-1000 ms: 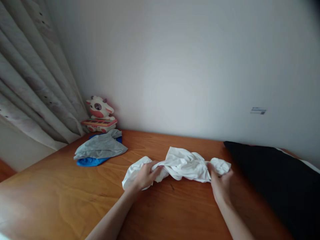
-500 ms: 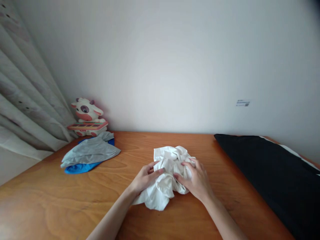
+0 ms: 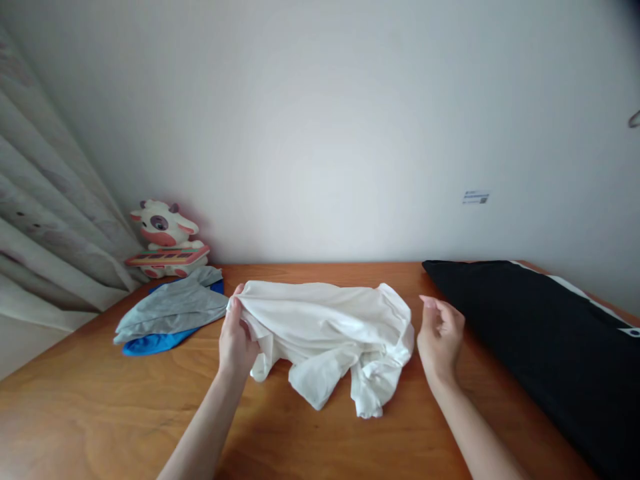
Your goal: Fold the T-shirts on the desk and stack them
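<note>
A white cloth garment (image 3: 320,313) is spread sideways in front of me, its upper part stretched out and its lower folds hanging loose and crumpled. At its left end, my left hand (image 3: 239,337) pinches a corner between thumb and fingers. Just past the garment's right end is my right hand (image 3: 441,340), its fingers curled in and a small gap between it and the fabric. Nothing shows in its fingers. Whether the garment is a shirt cannot be made out.
Grey cloth (image 3: 173,307) lies over blue cloth (image 3: 160,342) on the wooden table (image 3: 125,407) at left. Behind them sits a toy cow with a keyboard (image 3: 167,237). A large black fabric item (image 3: 530,333) covers the right side. A curtain (image 3: 45,220) hangs at left.
The white garment has gone from a crumpled heap to a wide, partly stretched shape. My hands have moved apart, the left gripping a corner, the right now off the cloth.
</note>
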Demonstrator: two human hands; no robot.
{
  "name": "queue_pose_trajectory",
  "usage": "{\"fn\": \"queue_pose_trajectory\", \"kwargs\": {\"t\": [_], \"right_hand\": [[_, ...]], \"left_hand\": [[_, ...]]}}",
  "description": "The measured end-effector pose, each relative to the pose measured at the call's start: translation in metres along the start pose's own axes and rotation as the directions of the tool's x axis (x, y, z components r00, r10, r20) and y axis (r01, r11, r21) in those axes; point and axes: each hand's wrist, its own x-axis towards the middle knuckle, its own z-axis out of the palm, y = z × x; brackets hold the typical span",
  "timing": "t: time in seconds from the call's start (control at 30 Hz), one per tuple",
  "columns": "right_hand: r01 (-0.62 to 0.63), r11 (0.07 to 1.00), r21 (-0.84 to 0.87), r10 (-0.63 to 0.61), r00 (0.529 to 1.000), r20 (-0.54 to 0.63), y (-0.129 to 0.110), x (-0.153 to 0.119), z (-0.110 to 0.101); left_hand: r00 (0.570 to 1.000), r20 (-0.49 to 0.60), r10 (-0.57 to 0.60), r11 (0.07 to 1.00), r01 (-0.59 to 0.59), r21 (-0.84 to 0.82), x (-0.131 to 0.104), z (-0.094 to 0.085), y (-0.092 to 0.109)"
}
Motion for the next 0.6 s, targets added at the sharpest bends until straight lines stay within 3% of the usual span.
{"fn": "queue_pose_trajectory", "kwargs": {"t": [0.1, 0.17, 0.23, 0.27, 0.33, 0.4, 0.47, 0.53, 0.6], "right_hand": [[-0.074, 0.996, -0.047, 0.080, 0.988, 0.133, 0.008, 0.004, -0.007], [-0.035, 0.994, -0.099, 0.069, 0.930, 0.360, 0.009, 0.000, -0.008], [0.036, 0.990, -0.137, 0.051, 0.807, 0.589, 0.005, -0.006, -0.008], [0.080, 0.988, -0.136, 0.033, 0.739, 0.673, 0.002, -0.010, -0.008], [0.155, 0.982, -0.106, -0.017, 0.634, 0.773, -0.004, -0.016, -0.007], [0.141, 0.989, -0.055, -0.038, 0.581, 0.813, -0.006, -0.019, -0.006], [0.006, 1.000, 0.004, -0.006, 0.554, 0.833, -0.006, -0.020, -0.005], [-0.188, 0.980, 0.068, 0.050, 0.563, 0.825, -0.005, -0.019, -0.002], [-0.402, 0.902, 0.159, 0.143, 0.625, 0.767, -0.007, -0.017, 0.003]], "left_hand": [[0.995, -0.061, 0.081, 0.943, -0.057, 0.327, 0.014, -0.016, -0.006], [0.971, -0.022, 0.237, 0.729, -0.163, 0.665, 0.016, -0.024, -0.012], [0.906, 0.150, 0.396, 0.385, -0.312, 0.869, 0.011, -0.026, -0.016], [0.866, 0.289, 0.408, 0.233, -0.404, 0.884, 0.007, -0.025, -0.017], [0.767, 0.589, 0.257, 0.077, -0.623, 0.778, -0.005, -0.020, -0.018], [0.603, 0.798, 0.012, 0.087, -0.796, 0.599, -0.016, -0.014, -0.018], [0.474, 0.865, -0.166, 0.141, -0.856, 0.497, -0.025, -0.009, -0.019], [0.429, 0.866, -0.258, 0.205, -0.851, 0.483, -0.030, -0.005, -0.021], [0.475, 0.837, -0.271, 0.287, -0.790, 0.541, -0.030, -0.003, -0.023]]}}
